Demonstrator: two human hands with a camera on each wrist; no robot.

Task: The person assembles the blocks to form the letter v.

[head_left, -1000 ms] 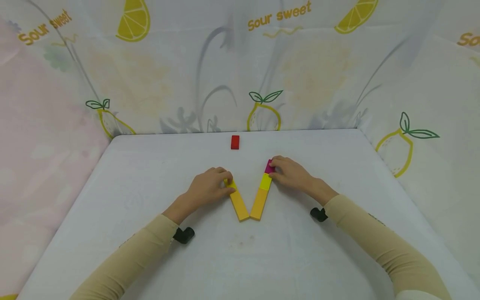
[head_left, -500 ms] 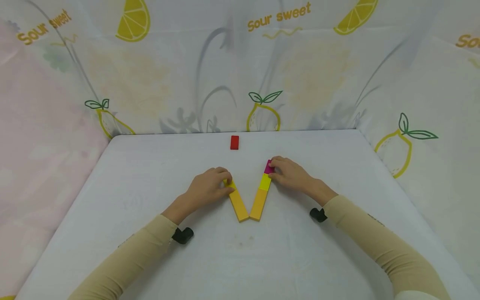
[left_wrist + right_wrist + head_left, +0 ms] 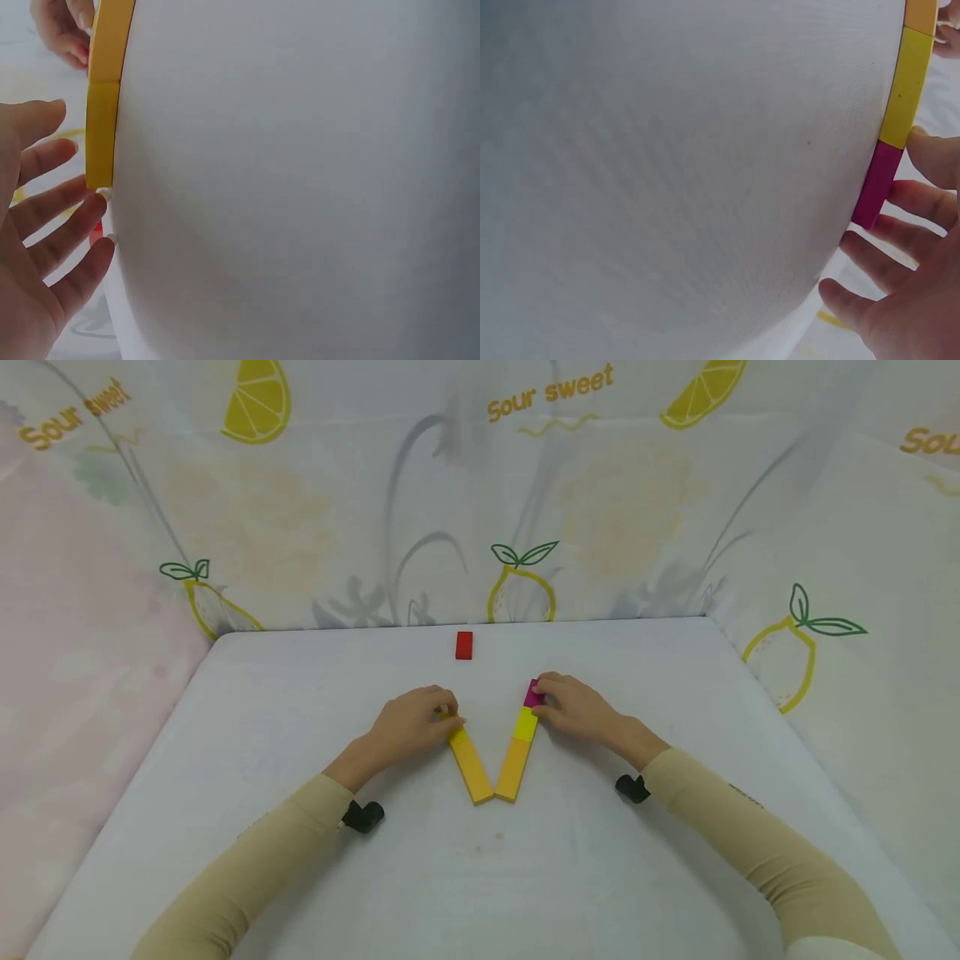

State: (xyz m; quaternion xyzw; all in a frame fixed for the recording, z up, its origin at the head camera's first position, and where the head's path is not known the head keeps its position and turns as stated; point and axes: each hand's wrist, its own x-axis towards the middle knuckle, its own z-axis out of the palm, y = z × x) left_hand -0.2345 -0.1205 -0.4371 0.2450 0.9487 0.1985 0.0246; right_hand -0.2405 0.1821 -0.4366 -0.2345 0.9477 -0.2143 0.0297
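Flat coloured blocks form a V on the white table. Its left arm is an orange block (image 3: pixel 471 768) with a yellow block (image 3: pixel 103 135) at the far end. On the right, another orange block (image 3: pixel 513 768) is followed by a second yellow block (image 3: pixel 526 724), then a magenta block (image 3: pixel 877 184). My left hand (image 3: pixel 411 722) hovers around the left yellow block's far end; its fingers look loose and spread in the left wrist view. With relaxed fingers, my right hand (image 3: pixel 577 706) touches the magenta block, thumb near its joint with the yellow one.
A red block (image 3: pixel 464 646) lies alone near the table's far edge. Behind the table (image 3: pixel 315 681) hangs a cloth (image 3: pixel 300 527) printed with lemons. Black wrist cameras, left (image 3: pixel 363 817) and right (image 3: pixel 632 788), stick out under the sleeves.
My left hand has lifted and drawn slightly away from the left yellow block. The right hand keeps its place at the magenta block. The whole head view has shifted a little.
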